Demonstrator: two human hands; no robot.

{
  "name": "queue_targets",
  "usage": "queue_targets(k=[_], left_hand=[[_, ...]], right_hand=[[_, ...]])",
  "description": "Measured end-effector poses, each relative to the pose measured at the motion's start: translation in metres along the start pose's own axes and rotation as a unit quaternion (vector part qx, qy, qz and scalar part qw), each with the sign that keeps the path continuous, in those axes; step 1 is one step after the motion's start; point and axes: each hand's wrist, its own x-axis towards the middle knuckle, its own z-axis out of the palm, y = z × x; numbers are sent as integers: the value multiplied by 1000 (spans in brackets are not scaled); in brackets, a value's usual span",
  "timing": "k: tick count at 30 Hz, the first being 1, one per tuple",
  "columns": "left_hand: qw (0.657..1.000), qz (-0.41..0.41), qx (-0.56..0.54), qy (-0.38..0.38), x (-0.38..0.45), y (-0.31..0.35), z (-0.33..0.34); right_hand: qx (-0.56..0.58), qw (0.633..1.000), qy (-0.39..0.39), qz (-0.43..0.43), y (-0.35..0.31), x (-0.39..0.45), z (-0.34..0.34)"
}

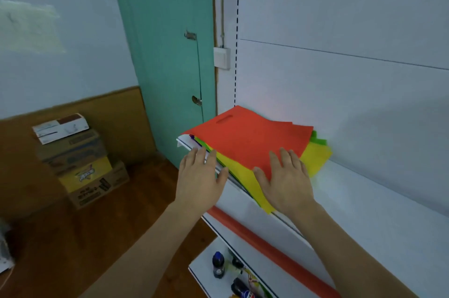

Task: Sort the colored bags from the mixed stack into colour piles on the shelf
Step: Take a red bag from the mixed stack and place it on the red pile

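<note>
A mixed stack of flat bags lies at the left end of the white shelf (379, 203). An orange-red bag (245, 138) with a cut-out handle is on top. Under it show a yellow bag (313, 156), a green edge (318, 138) at the back right and a purple edge at the front left. My right hand (285, 178) lies flat, fingers spread, on the near corner of the orange-red bag and the yellow one. My left hand (200, 177) hovers open at the shelf's front edge, by the stack's left corner, holding nothing.
A teal door (167, 54) stands left of the shelf unit. Cardboard boxes (80, 161) are stacked on the wooden floor at the left. A lower shelf (201, 271) holds dark bottles (218, 265). An orange-red strip (272, 251) runs along the shelf front.
</note>
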Motion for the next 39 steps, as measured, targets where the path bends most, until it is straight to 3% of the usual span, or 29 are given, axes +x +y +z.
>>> queue_targets(k=[7, 16, 22, 27, 31, 33, 35, 39], left_hand=[[1000, 27, 12, 0, 95, -22, 11], [992, 108, 43, -42, 150, -42, 58], [978, 208, 24, -16, 155, -44, 67], [960, 269, -72, -3, 164, -60, 62], [947, 249, -204, 5, 179, -72, 56], [956, 221, -192, -5, 189, -77, 53], [975, 157, -142, -61, 197, -81, 51], [979, 75, -109, -153, 207, -84, 51]], right_hand=[[-27, 998, -43, 26, -11, 70, 18], [-54, 989, -100, 97, -12, 83, 33], [-85, 959, -97, 252, -31, 73, 24], [-112, 924, -62, 362, -53, 64, 17], [-55, 916, -9, 398, -55, 58, 9], [-36, 896, -23, 442, -53, 57, 5], [-32, 882, -45, 467, -49, 55, 2], [9, 882, -31, 470, -42, 55, -1]])
